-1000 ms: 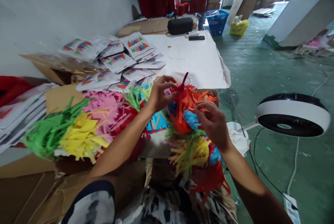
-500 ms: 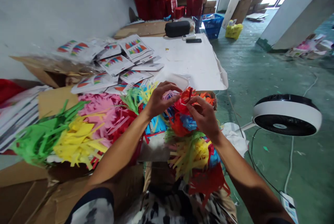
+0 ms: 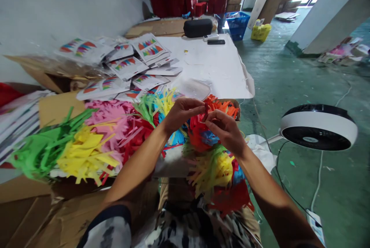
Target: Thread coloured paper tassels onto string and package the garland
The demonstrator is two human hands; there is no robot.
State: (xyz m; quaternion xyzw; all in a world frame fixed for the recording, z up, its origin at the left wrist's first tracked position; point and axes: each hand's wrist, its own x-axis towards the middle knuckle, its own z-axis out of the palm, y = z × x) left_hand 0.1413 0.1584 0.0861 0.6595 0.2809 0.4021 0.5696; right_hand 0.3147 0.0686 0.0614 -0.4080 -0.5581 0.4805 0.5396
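Observation:
My left hand [image 3: 184, 114] is closed, its fingertips pinching the upper end of a dark red strip of a red paper tassel [image 3: 206, 110]. Just below and to the right, my right hand [image 3: 227, 129] pinches the same piece lower down. Beneath my hands lie fringed paper tassels in red, orange and blue [image 3: 208, 137]. A yellow and green tassel [image 3: 222, 166] hangs toward my lap, with a red tassel [image 3: 231, 198] under it. To the left lie piles of green [image 3: 47, 148], yellow [image 3: 86, 153] and pink [image 3: 111, 124] fringed paper.
Printed packets [image 3: 127, 67] are heaped at the back left of the white-covered table [image 3: 211, 63]. A black case [image 3: 197, 28] and a dark remote-like object [image 3: 216, 42] lie farther back. On the right stands a fan [image 3: 319, 128], with cables [image 3: 289, 194] on the floor.
My left hand has come down and right, closing from spread fingers onto the dark red strip. My right hand stays pinched, shifted slightly.

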